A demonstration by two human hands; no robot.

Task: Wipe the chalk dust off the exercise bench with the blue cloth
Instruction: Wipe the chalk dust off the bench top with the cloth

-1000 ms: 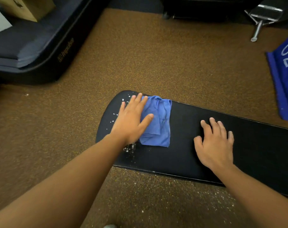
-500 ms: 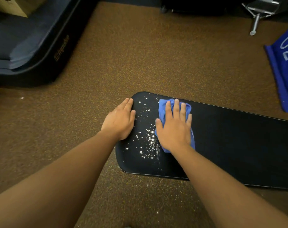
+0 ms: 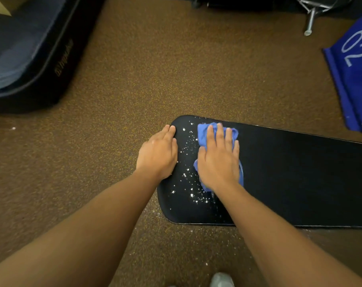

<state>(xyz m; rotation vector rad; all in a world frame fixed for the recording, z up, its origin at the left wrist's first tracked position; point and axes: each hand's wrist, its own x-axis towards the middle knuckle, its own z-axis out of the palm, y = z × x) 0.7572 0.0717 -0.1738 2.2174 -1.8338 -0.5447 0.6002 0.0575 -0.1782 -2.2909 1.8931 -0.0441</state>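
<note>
A long black exercise bench pad [image 3: 300,179] runs from the centre to the right edge. White chalk dust [image 3: 189,162] is scattered over its rounded left end. My right hand [image 3: 218,160] lies flat on the crumpled blue cloth [image 3: 202,131], pressing it onto the pad just right of the dust. The cloth shows above my fingers and beside my wrist. My left hand [image 3: 158,154] rests on the pad's left edge, fingers together, holding nothing.
Brown speckled rubber floor [image 3: 176,69] surrounds the bench. A dark padded mat [image 3: 31,54] lies at the upper left, a blue fabric marked 02 [image 3: 356,75] at the right, metal equipment legs [image 3: 310,19] at the top. Some chalk specks lie on the floor below the pad. A shoe tip [image 3: 221,280] shows at the bottom.
The cloth passed from under my left hand to under my right hand. My left hand moved to the pad's left edge, baring the chalk. In the last half second, little has moved.
</note>
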